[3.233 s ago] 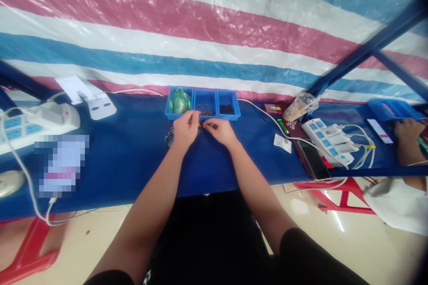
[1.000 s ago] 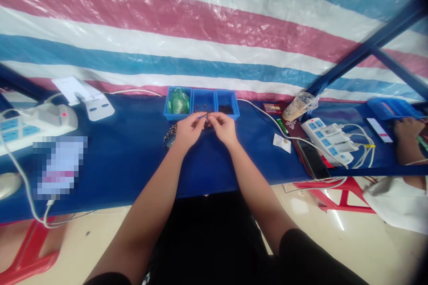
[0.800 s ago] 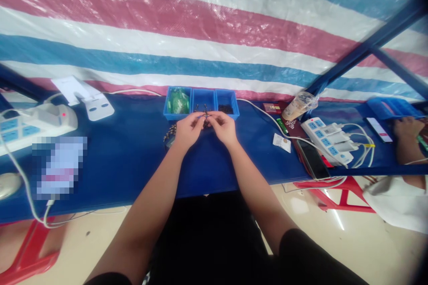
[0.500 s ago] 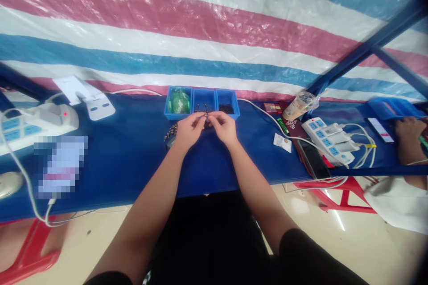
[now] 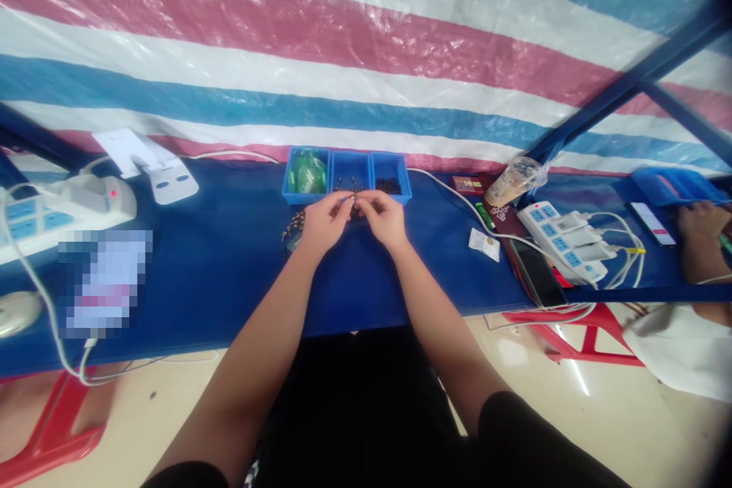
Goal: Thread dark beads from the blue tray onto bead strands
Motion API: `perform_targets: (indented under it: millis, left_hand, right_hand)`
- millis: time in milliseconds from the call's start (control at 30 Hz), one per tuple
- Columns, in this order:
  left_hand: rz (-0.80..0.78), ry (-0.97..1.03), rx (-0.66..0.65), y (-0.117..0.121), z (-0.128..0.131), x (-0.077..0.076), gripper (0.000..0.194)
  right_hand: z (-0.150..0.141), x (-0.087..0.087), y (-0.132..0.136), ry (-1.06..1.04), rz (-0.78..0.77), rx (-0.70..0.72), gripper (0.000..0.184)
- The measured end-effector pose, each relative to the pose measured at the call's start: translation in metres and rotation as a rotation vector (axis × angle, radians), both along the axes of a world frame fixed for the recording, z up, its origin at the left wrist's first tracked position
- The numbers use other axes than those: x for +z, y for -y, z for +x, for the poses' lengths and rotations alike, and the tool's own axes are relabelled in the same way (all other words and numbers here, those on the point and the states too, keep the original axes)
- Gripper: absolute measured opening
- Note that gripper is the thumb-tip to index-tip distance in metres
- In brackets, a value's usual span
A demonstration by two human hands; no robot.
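Note:
My left hand [image 5: 327, 217] and my right hand [image 5: 381, 215] meet fingertip to fingertip over the blue table [image 5: 229, 259]. Each is closed in a pinch, and what sits between the fingertips is too small to name. Just behind them stand joined blue bins: the left bin [image 5: 288, 187] contains a green bag [image 5: 309, 171], and the right bin [image 5: 406, 168] has small dark pieces [image 5: 390, 186] in it. The middle bin [image 5: 350, 162] is partly hidden by my fingers. Beside my left hand lies a cluster of small dark and brassy parts [image 5: 293, 225].
Right of me are a plastic cup [image 5: 513, 181], a white packet [image 5: 484, 244], a dark phone [image 5: 537, 272] and a power strip [image 5: 563, 242] with cables. At left are a white stand [image 5: 174, 181], another power strip [image 5: 51, 217] and a blurred-out phone. A co-worker's hand [image 5: 702, 219] rests far right.
Both hands stay pinched together in nearly the same place, with only slight finger movement. The whole view has shifted very slightly.

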State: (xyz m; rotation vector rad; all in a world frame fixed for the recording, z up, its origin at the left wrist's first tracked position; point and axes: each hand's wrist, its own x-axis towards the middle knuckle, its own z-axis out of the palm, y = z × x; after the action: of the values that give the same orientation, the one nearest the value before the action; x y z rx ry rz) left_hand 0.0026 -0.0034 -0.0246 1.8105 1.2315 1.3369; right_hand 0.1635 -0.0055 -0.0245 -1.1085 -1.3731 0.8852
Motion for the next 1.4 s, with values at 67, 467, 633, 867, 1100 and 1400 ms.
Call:
perform_targets:
  millis: [67, 467, 633, 867, 1100, 1400]
  left_hand:
    - [-0.003, 0.0, -0.004, 0.0002, 0.0002, 0.0002, 0.03]
    - [-0.012, 0.019, -0.008, -0.0002, 0.0002, -0.0017, 0.03]
    - [-0.022, 0.005, 0.002, -0.0003, 0.0005, -0.0015, 0.03]
    - [-0.024, 0.0, -0.008, 0.0004, 0.0003, -0.0003, 0.032]
    - [-0.014, 0.016, -0.022, 0.0004, 0.0001, 0.0008, 0.031]
    - [-0.043, 0.002, -0.047, -0.0005, -0.0021, -0.0012, 0.033]
  right_hand:
    - [0.0002, -0.0008, -0.0003, -0.009, 0.003, -0.001, 0.025]
    - [0.0002, 0.0023, 0.0005, 0.003, -0.003, -0.002, 0.027]
    - [0.0003, 0.0019, 0.0004, -0.003, 0.012, -0.002, 0.022]
    - [-0.001, 0.0018, -0.0003, -0.015, -0.006, -0.016, 0.027]
    - [0.0001, 0.0014, 0.0006, -0.003, -0.003, -0.022, 0.027]
    - [0.0014, 0.0042, 0.0015, 0.008, 0.027, 0.016, 0.024]
